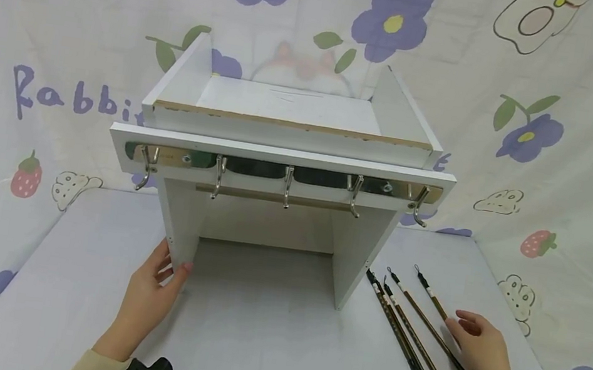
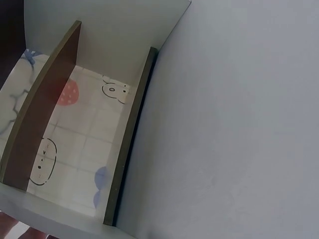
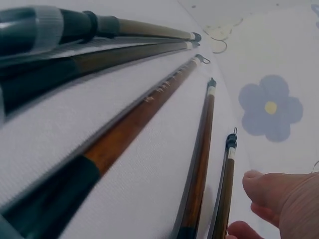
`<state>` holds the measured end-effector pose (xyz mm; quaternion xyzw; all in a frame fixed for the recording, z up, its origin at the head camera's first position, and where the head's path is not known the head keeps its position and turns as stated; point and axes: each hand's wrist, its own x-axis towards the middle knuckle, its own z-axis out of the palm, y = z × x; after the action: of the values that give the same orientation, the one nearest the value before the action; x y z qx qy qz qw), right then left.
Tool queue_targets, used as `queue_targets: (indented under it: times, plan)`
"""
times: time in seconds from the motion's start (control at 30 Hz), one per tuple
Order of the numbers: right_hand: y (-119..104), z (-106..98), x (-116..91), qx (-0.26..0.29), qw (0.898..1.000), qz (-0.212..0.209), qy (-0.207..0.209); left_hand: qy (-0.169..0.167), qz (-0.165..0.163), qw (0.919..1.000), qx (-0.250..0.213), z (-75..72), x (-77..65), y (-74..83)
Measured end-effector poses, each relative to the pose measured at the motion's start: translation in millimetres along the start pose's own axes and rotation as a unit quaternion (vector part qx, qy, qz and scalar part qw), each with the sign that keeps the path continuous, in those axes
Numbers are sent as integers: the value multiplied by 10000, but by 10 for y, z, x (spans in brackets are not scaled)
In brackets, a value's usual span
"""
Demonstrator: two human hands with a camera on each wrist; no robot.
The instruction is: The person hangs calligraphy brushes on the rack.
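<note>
A white wooden rack [image 1: 278, 156] with a metal strip of several hooks [image 1: 289, 174] stands on the table. My left hand [image 1: 148, 297] grips its left side panel [image 1: 179, 213] low at the front edge, thumb on the inner side and fingers outside. In the left wrist view only some fingertips [image 2: 30, 233] show past the panel. On the right lie several calligraphy brushes [image 1: 407, 327] with hanging loops. My right hand [image 1: 483, 356] is beside the rightmost brush [image 3: 225, 199], its thumb [image 3: 264, 186] apart from the shaft and lower fingertips right at it.
The rack's open top tray [image 1: 290, 105] faces up, with its right side panel [image 1: 358, 250] close to the brush loops. A printed cloth [image 1: 563, 153] with flowers and rabbits hangs behind and beside the white table [image 1: 250, 349].
</note>
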<state>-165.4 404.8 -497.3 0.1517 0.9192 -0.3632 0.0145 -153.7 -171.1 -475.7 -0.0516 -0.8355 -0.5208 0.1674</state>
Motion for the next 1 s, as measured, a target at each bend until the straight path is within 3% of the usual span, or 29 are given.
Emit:
queue_targets:
  times: [0.5, 1.0]
  plan:
    - [96, 3, 74, -147, 9999, 80, -42, 91, -163, 9994, 280, 30, 153, 3]
    - [90, 54, 72, -369, 9992, -107, 99, -43, -566, 9977, 374, 80, 127, -65]
